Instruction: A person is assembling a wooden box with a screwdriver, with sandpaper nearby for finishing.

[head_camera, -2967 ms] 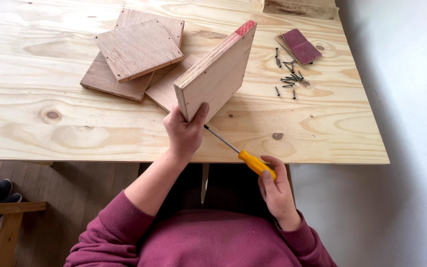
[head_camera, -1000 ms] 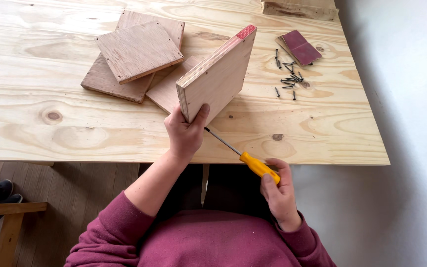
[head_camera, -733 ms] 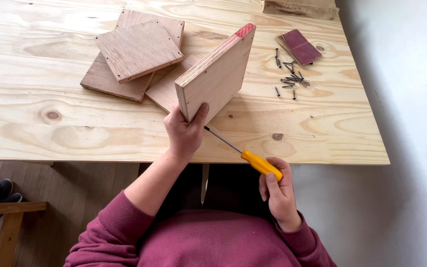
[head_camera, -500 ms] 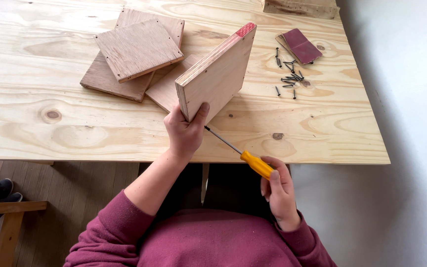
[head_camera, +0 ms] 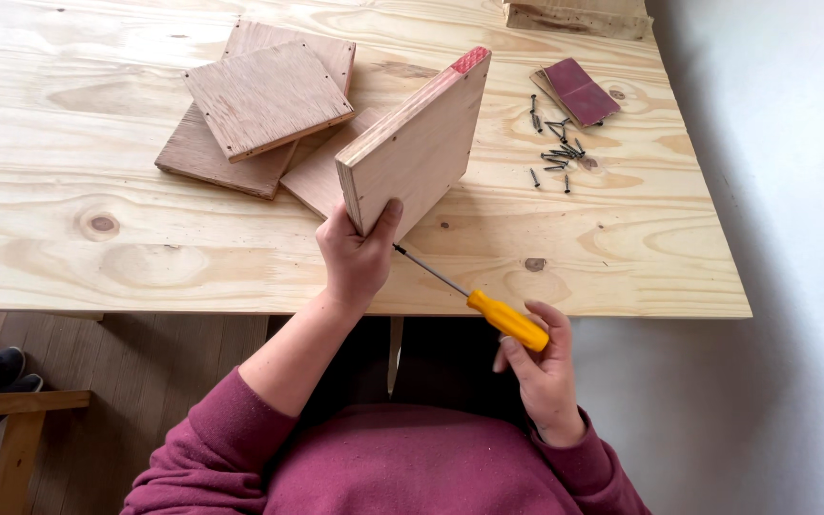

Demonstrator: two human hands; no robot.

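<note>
At the near edge of the worktop (head_camera: pixel 145 277), the left hand (head_camera: pixel 357 257) clamps the wooden board (head_camera: pixel 417 148) up on its edge, while the right hand (head_camera: pixel 545 377), just below that edge, is closed round the yellow-handled screwdriver (head_camera: pixel 488 313), its tip at the board's lower corner. Looks like screw-driving's in hand; steady pressure and straight turning come next, with spare screws (head_camera: pixel 555 148) lying beyond the board.

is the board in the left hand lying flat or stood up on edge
On edge, tilted. The left hand grips the near corner of the plywood board; its broad face shows, unlike the flat wood squares behind.
</note>
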